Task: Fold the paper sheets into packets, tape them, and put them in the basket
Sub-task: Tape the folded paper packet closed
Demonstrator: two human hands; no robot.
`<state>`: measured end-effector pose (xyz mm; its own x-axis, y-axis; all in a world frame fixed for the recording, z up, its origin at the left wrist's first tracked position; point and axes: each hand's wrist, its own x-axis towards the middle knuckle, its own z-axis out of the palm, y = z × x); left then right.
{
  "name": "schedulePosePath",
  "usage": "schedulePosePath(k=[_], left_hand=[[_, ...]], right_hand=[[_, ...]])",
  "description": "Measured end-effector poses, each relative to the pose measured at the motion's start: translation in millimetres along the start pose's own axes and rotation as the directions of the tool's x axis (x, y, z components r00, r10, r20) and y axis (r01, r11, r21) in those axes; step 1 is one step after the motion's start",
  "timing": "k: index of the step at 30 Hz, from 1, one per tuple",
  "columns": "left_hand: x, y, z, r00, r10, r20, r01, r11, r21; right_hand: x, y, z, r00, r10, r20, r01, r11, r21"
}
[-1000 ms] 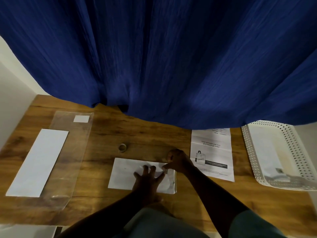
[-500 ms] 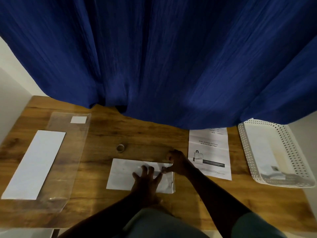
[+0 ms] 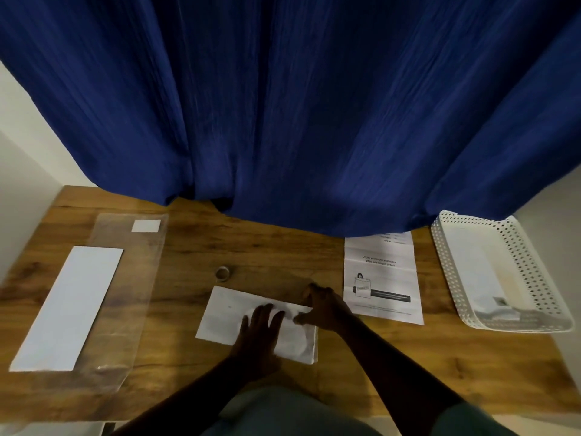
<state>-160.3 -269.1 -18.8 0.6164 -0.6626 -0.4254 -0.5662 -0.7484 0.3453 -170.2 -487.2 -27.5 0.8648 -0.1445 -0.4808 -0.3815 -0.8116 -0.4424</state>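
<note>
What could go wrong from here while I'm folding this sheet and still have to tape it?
The folded sheet is pinned only by the left hand while the right hand works its far right edge; it may spring open when you reach for the tape roll. The printed sheet beside it could get nudged.

I take this for a home packing desk, wooden table [image 3: 283, 247] against pale walls, blue curtain [image 3: 283, 105] behind, white perforated basket [image 3: 528, 278], printed order leaflet [image 3: 382, 278]

Bare forearms, short grey-green sleeve [image 3: 478, 420] at the right upper arm, matching grey-green shirt front [image 3: 283, 413].
</note>
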Motion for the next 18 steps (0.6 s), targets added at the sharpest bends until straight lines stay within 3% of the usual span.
schedulePosePath(k=[5,14,18], left_hand=[[-17.1,-18.5,12.5,0.994,0.030,-0.103,-0.032,0.999,-0.018],[-24.6,-30.5,28.2,0.987,0.079,-0.142,-0.079,0.997,0.007],[-25.2,-28.5,28.0,0.984,0.094,-0.149,-0.092,0.996,0.022]], right_hand=[[1.8,-15.4,-2.6,0.969,0.021,0.248,-0.039,0.997,0.071],[-17.2,-17.9,6.0,0.958,0.052,0.283,-0.102,0.981,0.163],[-22.8,-13.0,11.8,0.926,0.025,0.376,-0.109,0.973,0.204]])
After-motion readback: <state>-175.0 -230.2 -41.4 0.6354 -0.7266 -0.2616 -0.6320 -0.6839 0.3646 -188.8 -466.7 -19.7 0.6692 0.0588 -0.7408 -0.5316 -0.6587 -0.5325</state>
